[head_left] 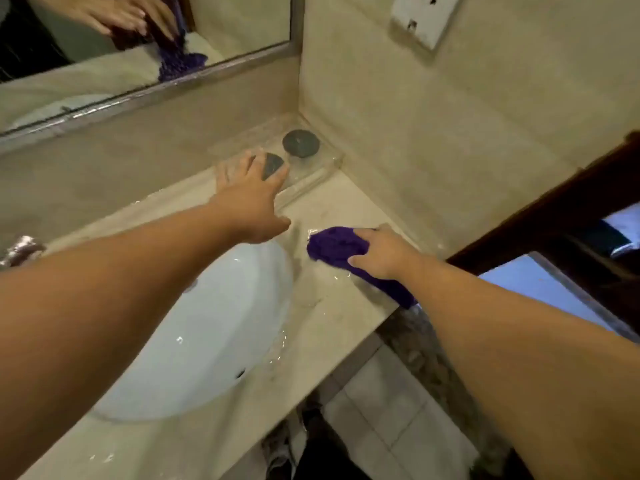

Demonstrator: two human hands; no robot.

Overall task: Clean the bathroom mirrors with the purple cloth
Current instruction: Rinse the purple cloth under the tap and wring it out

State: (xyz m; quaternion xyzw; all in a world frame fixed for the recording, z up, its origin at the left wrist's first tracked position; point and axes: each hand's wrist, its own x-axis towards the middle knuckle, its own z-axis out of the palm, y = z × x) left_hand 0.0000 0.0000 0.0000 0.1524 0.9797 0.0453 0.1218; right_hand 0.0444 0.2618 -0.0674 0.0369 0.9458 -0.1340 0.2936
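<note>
The purple cloth point(334, 245) lies bunched on the wet stone counter point(332, 327), right of the basin. My right hand point(381, 252) holds it, thumb and fingers curled round the bunch, and a tail of cloth runs back under my wrist to the counter's edge. My left hand point(249, 195) reaches to the back corner, its straight, spread fingers lying over a dark round cap point(273, 165) in a clear tray point(322, 168). The mirror point(86, 67) hangs on the wall above, top left, and reflects both hands and the cloth.
A white oval basin point(214, 327) is sunk in the counter under my left forearm, with a metal tap point(20, 249) at the far left. A second dark cap point(300, 143) stands in the tray. A wall socket point(424, 15) sits top right and a dark wooden frame point(554, 220) at the right.
</note>
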